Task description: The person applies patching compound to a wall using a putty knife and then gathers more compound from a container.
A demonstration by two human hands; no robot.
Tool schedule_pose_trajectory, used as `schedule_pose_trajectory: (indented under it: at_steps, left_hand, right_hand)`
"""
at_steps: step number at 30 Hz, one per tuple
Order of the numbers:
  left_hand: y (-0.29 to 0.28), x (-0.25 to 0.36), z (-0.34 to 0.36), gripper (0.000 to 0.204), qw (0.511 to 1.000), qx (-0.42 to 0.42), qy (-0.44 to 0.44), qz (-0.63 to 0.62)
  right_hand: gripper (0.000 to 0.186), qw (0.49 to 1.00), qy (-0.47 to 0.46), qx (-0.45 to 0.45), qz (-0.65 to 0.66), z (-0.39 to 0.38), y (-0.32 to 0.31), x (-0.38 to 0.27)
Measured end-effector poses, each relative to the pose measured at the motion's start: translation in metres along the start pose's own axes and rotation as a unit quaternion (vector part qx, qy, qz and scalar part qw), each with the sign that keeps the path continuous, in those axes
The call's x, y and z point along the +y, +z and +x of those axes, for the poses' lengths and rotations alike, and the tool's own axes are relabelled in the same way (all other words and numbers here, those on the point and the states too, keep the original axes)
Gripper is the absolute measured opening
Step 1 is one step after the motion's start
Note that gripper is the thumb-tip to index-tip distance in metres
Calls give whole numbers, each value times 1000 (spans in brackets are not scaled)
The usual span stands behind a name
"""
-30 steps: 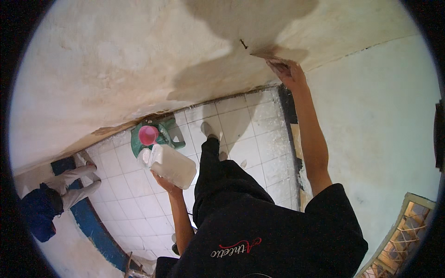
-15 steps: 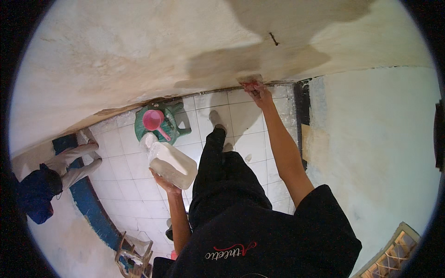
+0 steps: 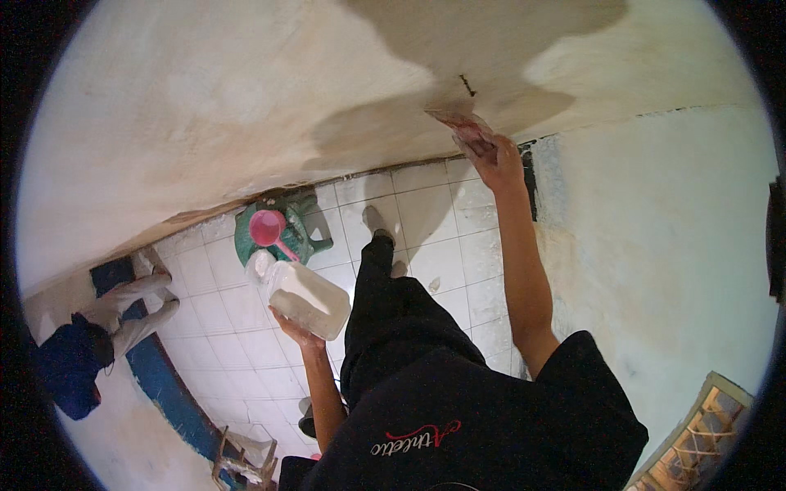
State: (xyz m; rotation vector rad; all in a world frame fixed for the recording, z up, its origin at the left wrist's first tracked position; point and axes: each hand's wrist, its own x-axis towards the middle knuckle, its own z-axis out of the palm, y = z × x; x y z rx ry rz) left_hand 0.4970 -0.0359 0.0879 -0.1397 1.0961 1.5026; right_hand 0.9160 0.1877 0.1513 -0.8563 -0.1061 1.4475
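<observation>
My left hand (image 3: 296, 329) is closed round the underside of a whitish plastic container (image 3: 329, 317), tilted, with white paste inside. A rounded white lump or tub (image 3: 260, 266) shows beside the container's far left corner; I cannot make out what it is. With my right hand (image 3: 498, 160) I grip a reddish, flat putty scraper (image 3: 467, 124). Its wide edge lies at the stained wall (image 3: 368, 123), below a small dark crack or nail mark. The scraper's handle end is hidden by my fingers.
A pink dipper (image 3: 267, 228) rests on a green stool (image 3: 304, 237) by the wall's foot. Another person (image 3: 74, 360) crouches at the far left beside a blue wall band (image 3: 168, 385). A wooden stool (image 3: 246, 466) stands lower left. A pale wall (image 3: 647, 270) rises on the right.
My right hand has moved up and to the right along the wall with the scraper, whose edge has turned. The container in my left hand has barely shifted.
</observation>
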Motion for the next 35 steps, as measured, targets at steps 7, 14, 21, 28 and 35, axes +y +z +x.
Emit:
schedule_pose_trajectory:
  at_steps: [7,14,21,28,35]
  left_hand:
    - [-14,9,4,70,1000,10,20,12]
    - [-7,22,6,68,999,7,20,33]
    - [5,18,2,68,998,8,33,48]
    - [23,-5,7,68,987,-122,-95,-54]
    - [14,1,2,71,993,-111,9,38]
  right_hand:
    - [30,998,10,-21,-58,37,-111,6]
    - [25,966,-97,-29,-238,150,-190,27]
    - [21,992,-31,61,-107,73,-67,-46]
    - [26,878,-191,-32,-437,25,-61,-129]
    - [42,986,-110,-85,-89,-20,-4,-131]
